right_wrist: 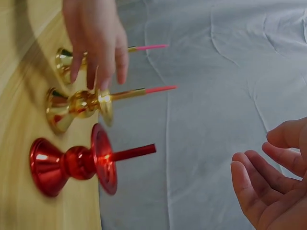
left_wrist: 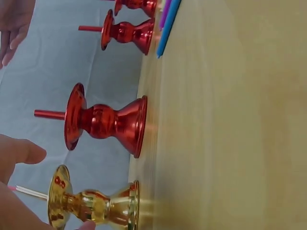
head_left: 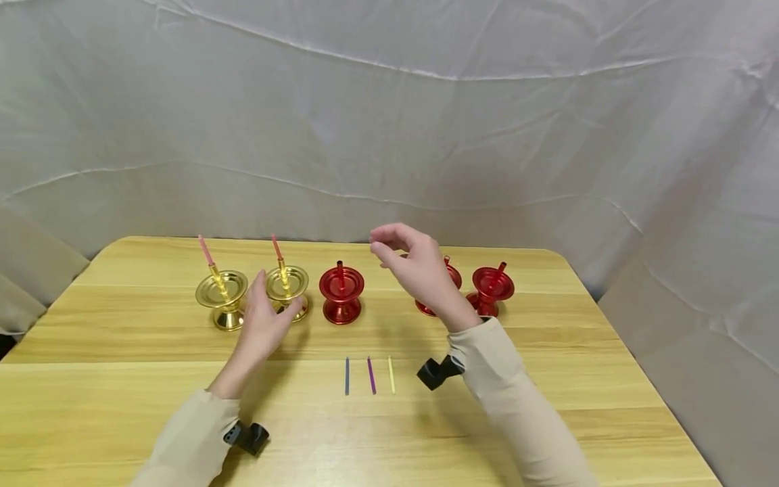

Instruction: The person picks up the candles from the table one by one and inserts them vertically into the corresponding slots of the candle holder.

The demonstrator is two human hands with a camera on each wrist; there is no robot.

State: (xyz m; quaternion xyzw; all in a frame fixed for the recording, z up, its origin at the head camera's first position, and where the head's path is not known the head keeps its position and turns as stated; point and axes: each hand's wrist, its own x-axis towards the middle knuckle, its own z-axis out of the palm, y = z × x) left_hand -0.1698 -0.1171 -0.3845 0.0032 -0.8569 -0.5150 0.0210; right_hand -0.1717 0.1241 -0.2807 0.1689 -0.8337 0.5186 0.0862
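My left hand (head_left: 263, 321) is at a gold candle holder (head_left: 286, 279) bearing a red-pink candle (head_left: 277, 249). Its fingers are spread, and the thumb (left_wrist: 29, 151) stays apart from the holder; whether a fingertip touches the metal I cannot tell. To the left stands another gold holder (head_left: 213, 289) with a pink candle (head_left: 205, 250), leaning slightly. My right hand (head_left: 420, 267) hovers in the air, fingers loosely bent and nothing in them. It partly hides a red candle holder (head_left: 452, 276). Between the hands, a red holder (head_left: 341, 287) has a bare tube and no candle.
A further red holder (head_left: 493, 284) stands at the right. On the wooden table (head_left: 322, 433) a blue candle (head_left: 347, 376), a purple candle (head_left: 371, 376) and a yellow candle (head_left: 391, 376) lie in a row. Grey cloth (head_left: 365, 135) hangs behind the table.
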